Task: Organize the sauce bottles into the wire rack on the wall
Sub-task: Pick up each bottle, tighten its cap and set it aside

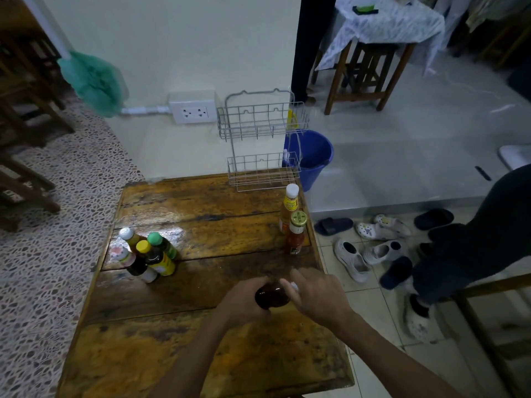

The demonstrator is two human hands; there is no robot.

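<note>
Only the head cam to go on here. Progress looks like basically zero: both tiers of the wire rack [263,139] on the wall, upper middle of the frame, show nothing in them as far as I can see, so every bottle is left to do.

On the wooden table [201,202] there's a cluster of four bottles at left centre: a white-capped bottle [130,239], a green-capped bottle [162,245], a yellow-capped bottle [155,258] and a pink-capped bottle [130,261], all standing upright and touching or just beside each other. Over at the table's right edge, just below the rack, a tall orange sauce bottle [289,208] and a red chili sauce bottle [296,234] stand upright, right next to each other.

Lower centre is the action. My left hand [244,301] is wrapped around a dark brown bottle [271,295], and my right hand [319,294] is curled over its other end, where a bit of white peeks out, maybe the cap. This one is tipped over, long axis running roughly left-right across the frame, that white end toward the right. Can't tell if it's touching the table or held just above.
</note>
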